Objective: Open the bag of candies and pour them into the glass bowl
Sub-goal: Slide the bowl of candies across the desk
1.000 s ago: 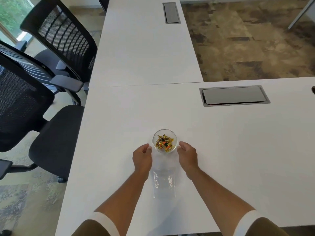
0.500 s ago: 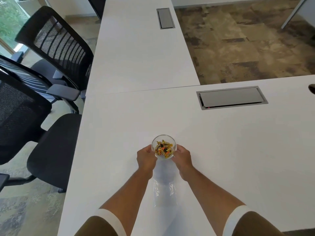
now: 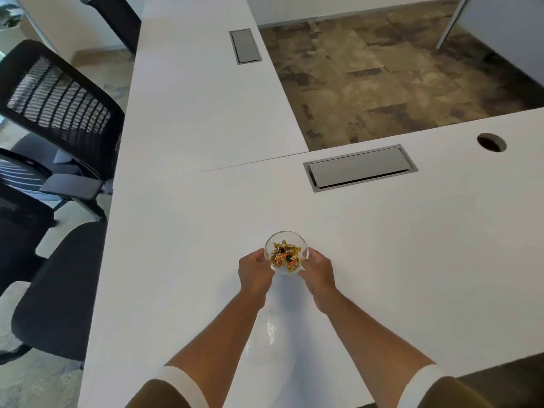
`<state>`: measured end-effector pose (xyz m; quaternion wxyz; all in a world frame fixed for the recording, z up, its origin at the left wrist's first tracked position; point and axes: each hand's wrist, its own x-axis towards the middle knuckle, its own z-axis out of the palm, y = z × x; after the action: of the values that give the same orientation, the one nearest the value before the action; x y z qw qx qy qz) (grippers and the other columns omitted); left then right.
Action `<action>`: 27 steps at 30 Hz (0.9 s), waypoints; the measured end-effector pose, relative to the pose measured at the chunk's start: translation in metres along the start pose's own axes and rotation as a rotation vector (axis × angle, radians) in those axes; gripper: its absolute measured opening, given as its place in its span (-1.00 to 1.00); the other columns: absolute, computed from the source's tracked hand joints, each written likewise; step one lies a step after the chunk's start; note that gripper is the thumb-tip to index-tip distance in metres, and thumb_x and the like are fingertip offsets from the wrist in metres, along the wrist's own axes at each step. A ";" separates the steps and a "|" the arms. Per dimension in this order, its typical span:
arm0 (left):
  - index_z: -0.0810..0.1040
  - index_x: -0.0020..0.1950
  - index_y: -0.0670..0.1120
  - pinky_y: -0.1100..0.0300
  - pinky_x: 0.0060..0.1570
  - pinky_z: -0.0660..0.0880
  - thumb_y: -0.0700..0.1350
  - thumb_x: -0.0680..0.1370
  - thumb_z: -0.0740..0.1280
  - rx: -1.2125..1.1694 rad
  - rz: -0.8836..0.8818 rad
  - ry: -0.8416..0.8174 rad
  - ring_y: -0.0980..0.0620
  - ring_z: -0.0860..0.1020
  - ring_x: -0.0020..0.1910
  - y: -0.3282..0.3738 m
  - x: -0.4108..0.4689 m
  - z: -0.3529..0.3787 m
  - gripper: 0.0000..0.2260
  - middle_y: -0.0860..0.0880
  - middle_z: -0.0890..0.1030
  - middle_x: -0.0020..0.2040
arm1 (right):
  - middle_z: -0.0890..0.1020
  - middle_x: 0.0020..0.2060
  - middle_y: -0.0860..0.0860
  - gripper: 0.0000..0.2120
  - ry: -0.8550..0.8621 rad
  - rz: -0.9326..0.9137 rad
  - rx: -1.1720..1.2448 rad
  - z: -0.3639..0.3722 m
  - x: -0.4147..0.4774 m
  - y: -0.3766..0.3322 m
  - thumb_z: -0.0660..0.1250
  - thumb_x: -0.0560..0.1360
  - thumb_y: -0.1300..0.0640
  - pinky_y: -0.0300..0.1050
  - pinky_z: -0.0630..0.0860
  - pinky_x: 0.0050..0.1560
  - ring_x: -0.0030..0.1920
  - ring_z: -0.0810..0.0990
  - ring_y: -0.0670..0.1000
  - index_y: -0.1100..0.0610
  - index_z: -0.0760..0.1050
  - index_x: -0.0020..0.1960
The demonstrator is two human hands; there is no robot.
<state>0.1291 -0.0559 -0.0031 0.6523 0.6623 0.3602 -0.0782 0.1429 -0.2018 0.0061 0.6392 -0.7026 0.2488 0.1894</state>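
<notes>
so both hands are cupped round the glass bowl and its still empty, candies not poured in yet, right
Not quite. The head view shows the left hand and right hand on either side of the glass bowl, as you say, but the bowl is not empty: wrapped candies, gold with some orange and dark, already lie inside it. The clear bag lies flat between the forearms.

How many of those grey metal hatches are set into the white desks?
2. One hatch lies on the near desk, beyond the glass bowl and to its right; the other lies farther off on the far desk.
</notes>
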 end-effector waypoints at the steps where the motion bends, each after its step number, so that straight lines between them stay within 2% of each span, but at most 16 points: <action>1: 0.84 -0.23 0.16 -0.17 0.20 0.71 -0.30 0.52 0.44 0.008 0.003 -0.025 -0.10 0.67 0.00 0.002 -0.004 0.014 -0.64 -0.12 0.83 -0.04 | 0.76 -0.11 0.04 -0.77 0.024 0.005 0.008 -0.014 0.001 0.000 0.36 0.57 0.15 0.24 0.68 0.27 0.04 0.69 0.09 -0.07 0.73 -0.17; 5: 0.85 -0.13 0.10 -0.21 0.26 0.71 -0.27 0.49 0.43 0.049 -0.004 -0.118 -0.17 0.73 0.07 0.009 -0.019 0.061 -0.71 -0.07 0.83 -0.07 | 0.75 -0.02 0.15 -0.83 0.095 0.014 0.025 -0.061 0.006 0.003 0.34 0.55 0.12 0.39 0.63 0.26 0.00 0.67 0.11 -0.01 0.70 -0.11; 7: 0.85 -0.08 0.05 -0.16 0.23 0.71 -0.28 0.50 0.41 0.074 -0.020 -0.160 -0.09 0.68 0.00 0.010 -0.024 0.084 -0.72 -0.06 0.82 -0.09 | 0.75 -0.07 0.11 -0.80 0.135 0.017 0.032 -0.081 0.006 0.001 0.33 0.57 0.13 0.37 0.62 0.30 0.10 0.70 0.21 0.02 0.70 -0.15; 9: 0.84 -0.05 -0.01 -0.03 0.01 0.71 -0.28 0.51 0.40 0.082 -0.040 -0.208 -0.04 0.62 -0.08 0.009 -0.029 0.109 -0.75 -0.02 0.77 -0.18 | 0.73 -0.10 0.03 -0.78 0.170 0.014 0.044 -0.104 0.007 -0.001 0.33 0.60 0.11 0.32 0.62 0.33 0.17 0.68 0.25 -0.02 0.67 -0.18; 11: 0.81 -0.06 -0.07 0.11 -0.21 0.53 -0.29 0.51 0.38 0.102 -0.044 -0.241 -0.02 0.52 -0.18 0.007 -0.034 0.135 -0.78 0.06 0.67 -0.31 | 0.73 -0.10 0.04 -0.80 0.201 0.016 0.049 -0.128 0.011 0.001 0.34 0.59 0.08 0.32 0.63 0.32 0.13 0.68 0.23 0.00 0.66 -0.17; 15: 0.76 -0.09 -0.09 0.17 -0.25 0.41 -0.21 0.52 0.43 0.126 -0.035 -0.291 0.01 0.42 -0.24 0.000 -0.041 0.175 -0.89 0.14 0.56 -0.43 | 0.74 -0.03 0.13 -0.81 0.245 0.020 0.045 -0.169 0.019 0.010 0.32 0.58 0.00 0.36 0.62 0.30 0.12 0.68 0.20 0.07 0.66 -0.04; 17: 0.78 -0.07 -0.06 0.13 -0.19 0.50 -0.18 0.52 0.44 0.134 -0.049 -0.328 0.00 0.48 -0.21 -0.003 -0.045 0.191 -0.89 0.09 0.65 -0.35 | 0.74 -0.04 0.12 -0.80 0.262 0.024 0.055 -0.186 0.021 0.012 0.32 0.59 0.01 0.33 0.63 0.31 0.11 0.68 0.17 0.08 0.66 -0.03; 19: 0.81 -0.02 -0.02 0.08 0.01 0.64 -0.16 0.50 0.47 0.145 -0.065 -0.358 -0.02 0.60 -0.09 -0.006 -0.046 0.206 -0.86 -0.05 0.80 -0.14 | 0.73 -0.05 0.13 -0.81 0.277 0.031 0.065 -0.200 0.022 0.013 0.33 0.59 0.02 0.32 0.63 0.30 0.07 0.67 0.17 0.10 0.66 -0.03; 21: 0.82 0.00 -0.02 0.08 0.07 0.63 -0.17 0.48 0.49 0.152 -0.064 -0.372 -0.02 0.63 -0.02 -0.009 -0.047 0.219 -0.84 -0.13 0.82 0.00 | 0.73 -0.02 0.17 -0.81 0.285 0.039 0.076 -0.212 0.024 0.015 0.34 0.58 0.02 0.33 0.62 0.30 -0.01 0.63 0.10 0.11 0.65 -0.03; 24: 0.81 -0.01 -0.02 0.05 0.08 0.64 -0.19 0.46 0.45 0.180 -0.057 -0.371 -0.04 0.62 -0.03 -0.012 -0.049 0.236 -0.81 -0.17 0.80 0.02 | 0.73 -0.04 0.14 -0.82 0.302 0.042 0.097 -0.228 0.027 0.018 0.33 0.59 0.04 0.30 0.63 0.29 0.02 0.65 0.12 0.08 0.68 -0.04; 27: 0.82 0.00 0.01 -0.08 0.25 0.70 -0.21 0.50 0.44 0.206 -0.045 -0.371 -0.13 0.72 0.09 -0.010 -0.054 0.251 -0.80 -0.09 0.82 -0.02 | 0.73 -0.05 0.04 -0.79 0.305 0.051 0.139 -0.240 0.028 0.018 0.29 0.65 0.07 0.18 0.66 0.26 0.08 0.68 0.10 0.00 0.68 -0.07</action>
<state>0.1756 -0.3080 -0.0148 0.6345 0.6915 0.2385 -0.2496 0.1422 -0.4439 0.0026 0.6360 -0.6707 0.3734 0.0791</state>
